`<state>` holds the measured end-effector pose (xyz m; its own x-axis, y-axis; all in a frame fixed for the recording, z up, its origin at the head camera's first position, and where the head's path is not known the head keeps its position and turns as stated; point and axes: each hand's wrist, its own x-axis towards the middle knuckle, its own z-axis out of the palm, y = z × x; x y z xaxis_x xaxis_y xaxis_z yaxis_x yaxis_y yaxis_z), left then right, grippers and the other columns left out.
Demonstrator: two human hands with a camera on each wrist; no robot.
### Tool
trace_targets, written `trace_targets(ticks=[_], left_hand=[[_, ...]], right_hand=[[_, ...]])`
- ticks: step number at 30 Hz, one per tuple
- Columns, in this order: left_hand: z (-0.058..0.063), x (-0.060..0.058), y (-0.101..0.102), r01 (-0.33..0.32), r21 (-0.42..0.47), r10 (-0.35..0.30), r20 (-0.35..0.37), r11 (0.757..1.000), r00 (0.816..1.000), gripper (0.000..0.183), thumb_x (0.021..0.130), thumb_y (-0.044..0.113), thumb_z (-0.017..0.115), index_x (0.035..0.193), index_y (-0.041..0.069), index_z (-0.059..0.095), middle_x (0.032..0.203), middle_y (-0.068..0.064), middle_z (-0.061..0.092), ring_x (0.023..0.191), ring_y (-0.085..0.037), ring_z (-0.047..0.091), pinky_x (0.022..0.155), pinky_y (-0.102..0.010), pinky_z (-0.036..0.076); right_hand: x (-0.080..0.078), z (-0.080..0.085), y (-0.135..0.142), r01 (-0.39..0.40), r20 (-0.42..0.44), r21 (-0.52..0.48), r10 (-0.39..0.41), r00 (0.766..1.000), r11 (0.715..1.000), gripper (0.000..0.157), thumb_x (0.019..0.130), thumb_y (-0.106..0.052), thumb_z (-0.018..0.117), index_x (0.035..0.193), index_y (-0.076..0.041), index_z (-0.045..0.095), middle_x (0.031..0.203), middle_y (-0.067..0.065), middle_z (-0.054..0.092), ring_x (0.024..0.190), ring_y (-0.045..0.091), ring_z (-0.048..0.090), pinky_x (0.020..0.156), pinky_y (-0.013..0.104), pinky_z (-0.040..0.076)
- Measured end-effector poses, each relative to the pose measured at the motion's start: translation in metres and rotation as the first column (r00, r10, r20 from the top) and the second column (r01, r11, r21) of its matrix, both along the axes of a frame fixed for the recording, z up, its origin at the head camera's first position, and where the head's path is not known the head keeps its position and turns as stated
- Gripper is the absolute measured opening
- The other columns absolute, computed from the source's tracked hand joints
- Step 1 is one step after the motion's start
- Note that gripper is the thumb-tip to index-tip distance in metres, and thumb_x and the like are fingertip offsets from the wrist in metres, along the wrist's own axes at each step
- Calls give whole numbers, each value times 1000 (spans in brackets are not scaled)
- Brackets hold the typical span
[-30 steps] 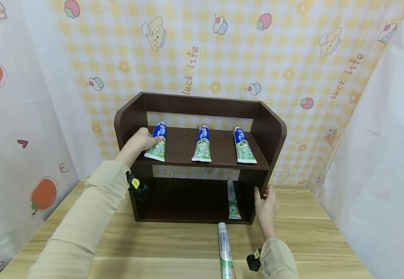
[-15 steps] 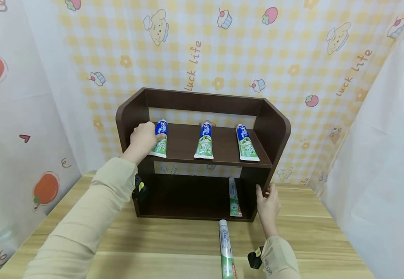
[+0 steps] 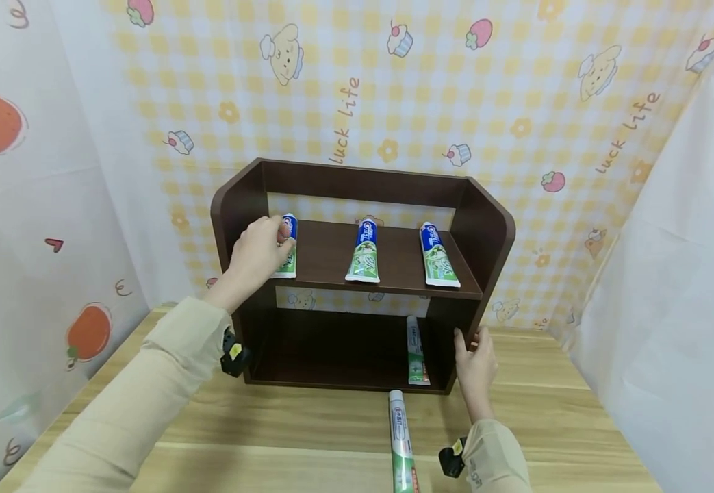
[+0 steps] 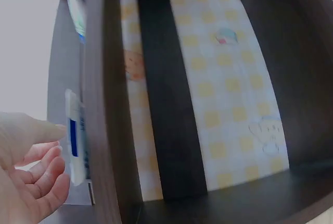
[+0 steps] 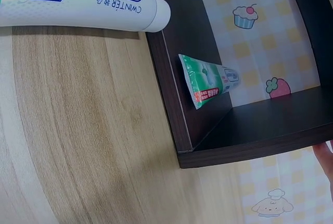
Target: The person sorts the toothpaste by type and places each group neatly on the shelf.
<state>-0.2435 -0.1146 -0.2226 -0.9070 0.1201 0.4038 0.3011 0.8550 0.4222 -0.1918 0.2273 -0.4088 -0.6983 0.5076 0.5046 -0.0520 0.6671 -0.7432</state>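
Observation:
A dark brown two-tier shelf (image 3: 363,289) stands on the table. Three blue and green toothpaste tubes lie on its upper board: a left tube (image 3: 289,263), a middle tube (image 3: 365,252) and a right tube (image 3: 438,257). My left hand (image 3: 257,253) hovers over the left tube, partly covering it. In the left wrist view its thumb is close to that tube (image 4: 76,135), the other fingers loosely bent and apart from it. My right hand (image 3: 476,366) holds the shelf's right side panel, thumb at the front edge; in the right wrist view only a sliver of it shows.
A white and green toothpaste tube (image 3: 417,356) lies at the right of the lower board. Another such tube (image 3: 400,438) lies on the wooden table (image 3: 283,424) in front of the shelf. A patterned cloth (image 3: 393,103) hangs behind.
My left hand has loosened from the left toothpaste tube, its thumb and fingers lifting off. The camera view has shifted slightly. My right hand stays on the shelf's side.

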Motion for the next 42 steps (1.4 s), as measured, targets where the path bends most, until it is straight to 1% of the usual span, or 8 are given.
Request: trace_targets(ticks=[4, 8, 13, 17, 27, 32, 36, 42], left_hand=[[-4, 14, -4, 32, 43, -29, -71, 999, 997, 16, 90, 15, 54, 93, 0, 59, 92, -15, 62, 82, -27, 59, 68, -41, 50], [-15, 32, -6, 52, 7, -50, -148, 999, 988, 13, 89, 14, 55, 90, 2, 61, 87, -12, 62, 72, -24, 58, 59, -37, 48], [-36, 52, -3, 124, -20, -125, -258, 992, 958, 7, 85, 13, 61, 84, 6, 60, 77, -6, 60, 64, -16, 55, 51, -27, 44], [-51, 60, -2, 180, -38, -183, -301, 983, 936, 6, 83, 11, 64, 81, 7, 60, 73, -2, 59, 63, -12, 54, 53, -24, 44], [-79, 65, 2, 214, -120, -240, -281, 969, 929, 7, 81, 11, 67, 77, 11, 60, 69, 3, 56, 60, -6, 50, 49, -18, 41], [-98, 69, 7, 229, -139, -258, -255, 964, 932, 10, 79, 12, 68, 77, 14, 59, 68, 6, 54, 59, -3, 48, 48, -16, 39], [-111, 72, 10, 246, -113, -265, -221, 963, 939, 12, 78, 10, 70, 76, 15, 58, 67, 7, 53, 57, -2, 46, 47, -14, 37], [-126, 75, 22, 291, -20, -290, -144, 957, 946, 12, 78, 8, 69, 77, 14, 59, 68, 7, 53, 56, -2, 46, 48, -13, 37]], right_hand=[[0, 1, 1, 11, 2, 7, -11, 1000, 1000, 22, 87, -21, 59, 91, -2, 49, 93, 21, 60, 81, 38, 62, 73, 51, 42], [0, 1, 2, 17, 12, 8, -17, 1000, 1000, 22, 87, -21, 59, 91, -2, 49, 94, 20, 60, 82, 38, 63, 73, 51, 42], [0, 0, 1, 5, 33, 3, -5, 999, 1000, 22, 87, -23, 59, 92, -3, 49, 95, 20, 60, 84, 38, 63, 74, 50, 42], [0, -1, 1, -3, 39, -9, 3, 999, 1000, 23, 88, -23, 59, 92, -3, 49, 96, 20, 59, 84, 38, 62, 75, 50, 42], [0, -4, 2, 6, 34, -22, -5, 999, 1000, 23, 88, -23, 59, 92, -2, 49, 96, 20, 59, 85, 38, 61, 76, 51, 42], [0, -1, 2, 0, 71, -40, 3, 997, 999, 24, 89, -26, 57, 93, -4, 49, 99, 20, 58, 88, 37, 61, 78, 50, 42], [-2, 1, 0, -12, 74, -47, 15, 997, 999, 25, 89, -26, 57, 94, -4, 49, 98, 20, 58, 89, 37, 60, 78, 50, 42], [-3, 0, 0, 0, 45, -41, 2, 999, 999, 23, 88, -24, 58, 92, -3, 49, 96, 20, 58, 86, 37, 60, 77, 51, 41]])
